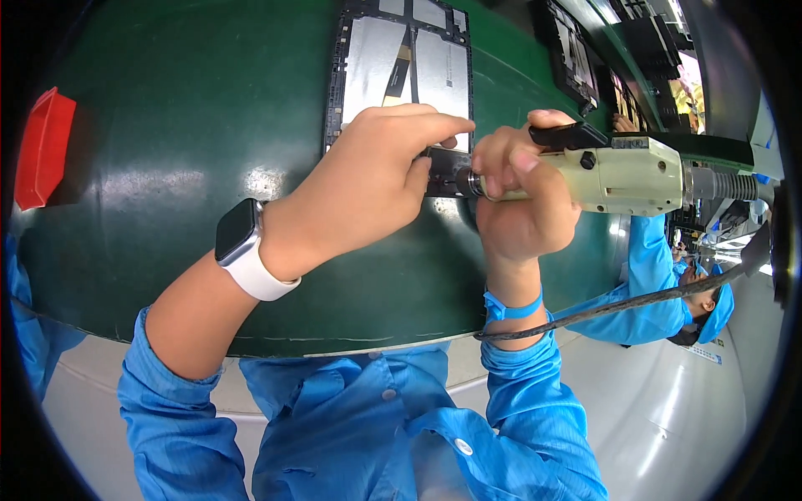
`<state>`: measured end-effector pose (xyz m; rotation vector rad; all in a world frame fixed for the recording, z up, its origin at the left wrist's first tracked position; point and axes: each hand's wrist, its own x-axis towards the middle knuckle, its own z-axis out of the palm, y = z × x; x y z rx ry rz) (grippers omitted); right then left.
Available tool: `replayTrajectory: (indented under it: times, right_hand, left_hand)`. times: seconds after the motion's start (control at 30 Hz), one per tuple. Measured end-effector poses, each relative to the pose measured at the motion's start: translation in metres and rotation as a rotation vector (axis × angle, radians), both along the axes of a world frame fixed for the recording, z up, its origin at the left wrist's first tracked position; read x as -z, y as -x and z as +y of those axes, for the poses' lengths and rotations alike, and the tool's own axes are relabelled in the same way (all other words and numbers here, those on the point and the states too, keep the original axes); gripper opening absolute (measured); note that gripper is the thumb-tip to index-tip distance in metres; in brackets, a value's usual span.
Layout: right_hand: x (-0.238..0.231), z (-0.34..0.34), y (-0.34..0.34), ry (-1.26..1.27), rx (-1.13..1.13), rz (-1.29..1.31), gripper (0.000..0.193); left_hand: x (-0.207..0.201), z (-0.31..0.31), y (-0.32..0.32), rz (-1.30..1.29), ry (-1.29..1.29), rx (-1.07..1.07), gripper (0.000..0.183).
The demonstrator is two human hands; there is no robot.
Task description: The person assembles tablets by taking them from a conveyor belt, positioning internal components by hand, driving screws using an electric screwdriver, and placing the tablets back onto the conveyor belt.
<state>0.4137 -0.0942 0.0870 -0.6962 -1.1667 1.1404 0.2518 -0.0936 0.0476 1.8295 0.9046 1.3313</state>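
Note:
An opened tablet frame (pixel 447 79) with silvery inner panels lies on the green table, its lower end between my hands. My left hand (pixel 355 179) rests over its lower left part, index finger stretched out and thumb apart from it; the other fingers are mostly hidden. In my right hand (pixel 530 188) is a cream electric screwdriver (pixel 631 177) with a black lever, held almost level, my fingers wrapped round its front end. Its metal nose (pixel 472 182) is at the dark lower strip of the tablet frame; the bit's tip cannot be made out.
A red tray (pixel 43 150) stands at the far left of the green table (pixel 184 92). The screwdriver's dark cable (pixel 635 299) sweeps past my right wrist. More tablet frames (pixel 575 54) lie at the upper right. A co-worker in blue (pixel 647 280) sits at the right.

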Motion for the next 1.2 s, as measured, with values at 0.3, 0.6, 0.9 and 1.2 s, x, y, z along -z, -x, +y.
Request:
replayTrajectory:
  times: [0.3,0.6,0.9,1.2]
  right_hand:
    - [-0.019,0.004,-0.006,-0.011,0.002,-0.068,0.041]
    - [-0.014,0.017,-0.029,-0.015,0.018,0.005,0.020]
    - [-0.006,0.042,-0.036,-0.181,-0.173,0.501,0.026]
    - [-0.029,0.022,-0.037,-0.087,0.179,-0.097,0.019]
  left_hand:
    - [-0.014,-0.003,0.002,0.326,-0.106,0.087,0.015]
    - [-0.035,-0.006,-0.023,0.896,-0.350,-0.034,0.012]
    - [-0.055,-0.010,-0.046,1.338,-0.625,0.018,0.008]
    - [-0.058,-0.010,-0.043,1.498,-0.667,0.023,0.016]
